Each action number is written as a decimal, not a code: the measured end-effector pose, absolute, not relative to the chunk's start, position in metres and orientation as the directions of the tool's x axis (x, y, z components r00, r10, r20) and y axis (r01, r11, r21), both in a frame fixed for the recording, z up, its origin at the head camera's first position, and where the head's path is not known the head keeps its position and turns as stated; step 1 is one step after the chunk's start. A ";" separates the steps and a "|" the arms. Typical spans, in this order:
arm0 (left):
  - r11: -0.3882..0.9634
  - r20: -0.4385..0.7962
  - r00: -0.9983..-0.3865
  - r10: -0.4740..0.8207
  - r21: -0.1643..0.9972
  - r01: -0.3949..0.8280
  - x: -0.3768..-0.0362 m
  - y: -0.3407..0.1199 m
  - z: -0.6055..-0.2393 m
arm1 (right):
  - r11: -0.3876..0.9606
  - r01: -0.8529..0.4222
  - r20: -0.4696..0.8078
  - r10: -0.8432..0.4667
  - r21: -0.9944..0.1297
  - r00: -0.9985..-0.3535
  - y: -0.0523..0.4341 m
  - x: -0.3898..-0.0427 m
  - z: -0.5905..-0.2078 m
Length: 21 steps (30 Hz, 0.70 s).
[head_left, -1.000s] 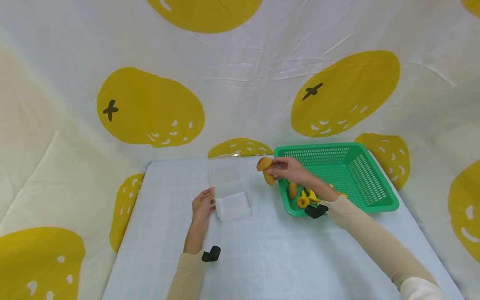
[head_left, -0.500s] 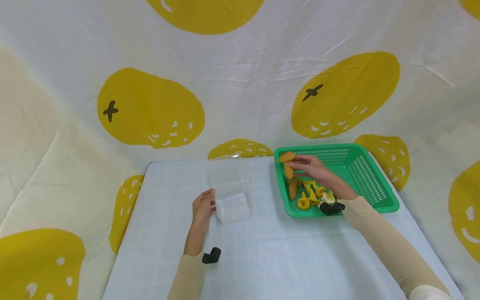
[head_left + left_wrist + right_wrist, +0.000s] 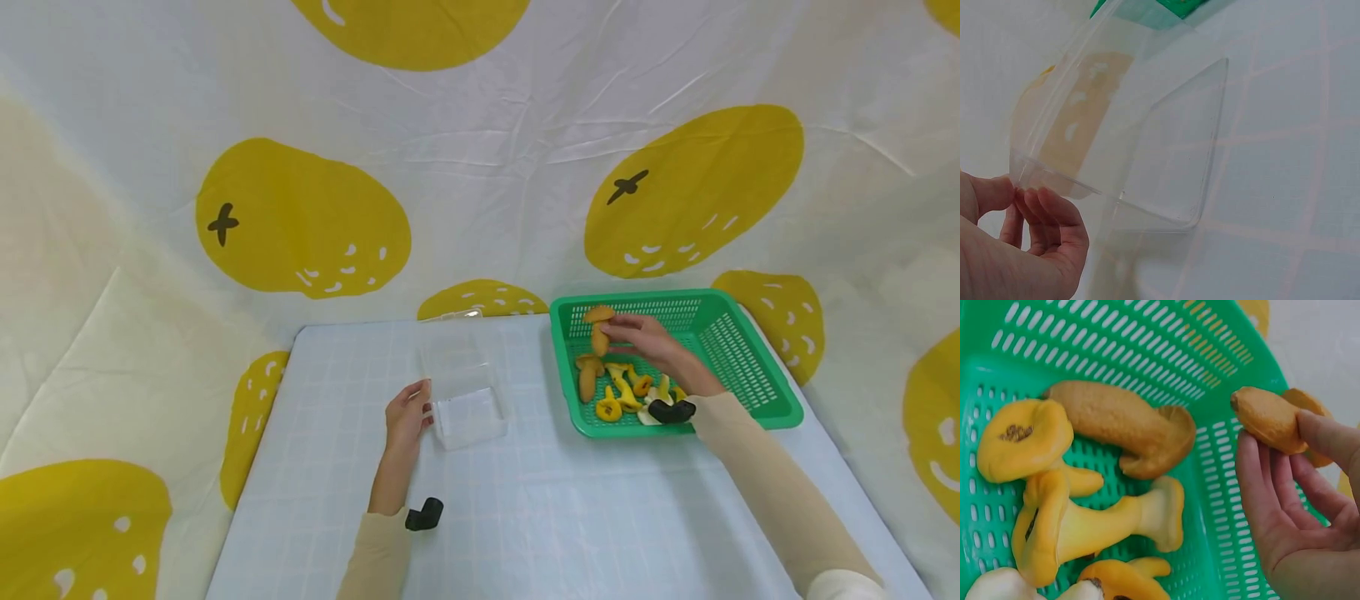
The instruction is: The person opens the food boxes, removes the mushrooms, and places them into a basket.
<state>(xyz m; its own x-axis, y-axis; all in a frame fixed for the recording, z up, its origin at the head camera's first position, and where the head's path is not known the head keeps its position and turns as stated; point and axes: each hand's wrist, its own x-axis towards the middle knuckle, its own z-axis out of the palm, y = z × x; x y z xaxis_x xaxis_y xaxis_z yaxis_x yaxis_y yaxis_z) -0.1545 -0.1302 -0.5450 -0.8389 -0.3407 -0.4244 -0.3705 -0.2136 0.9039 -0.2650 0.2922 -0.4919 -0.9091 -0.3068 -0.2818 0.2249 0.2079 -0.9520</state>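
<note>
A brown mushroom (image 3: 598, 327) is held above the far left part of the green basket (image 3: 738, 360), pinched between the thumb and fingers of the right hand (image 3: 643, 342). The right wrist view shows the thumb lying over the mushroom's stem (image 3: 1269, 419) and the fingers curled loosely beneath it, with the cap partly hidden behind the thumb. Below the hand, in the near left corner of the basket, lies a pile of other mushrooms (image 3: 611, 390): a second brown one (image 3: 1124, 425) lying on its side, several yellow ones (image 3: 1025, 440) and a pale one at the near edge.

Well to the left of the basket, a clear plastic box (image 3: 463, 392) sits on the table (image 3: 540, 517), its lid standing open on the far side. The left hand (image 3: 406, 414) touches the box at its left edge; the left wrist view shows the thumb and fingertips (image 3: 1054, 209) pinching the box's rim.

The table is covered by a pale blue checked cloth. A white backdrop (image 3: 480, 167) printed with big yellow fruit shapes hangs behind and around it.
</note>
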 end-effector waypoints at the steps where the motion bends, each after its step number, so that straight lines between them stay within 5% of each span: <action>1: -0.214 -0.423 -0.840 -0.340 0.904 -0.370 -0.154 -0.130 -0.545 | 0.218 0.230 -0.289 -0.299 -0.949 -0.909 0.293 -0.266 -0.494; 21: -0.199 -0.419 -0.839 -0.346 0.907 -0.371 -0.154 -0.131 -0.548 | 0.536 0.237 -0.397 -0.204 -0.810 -0.895 0.302 -0.268 -0.516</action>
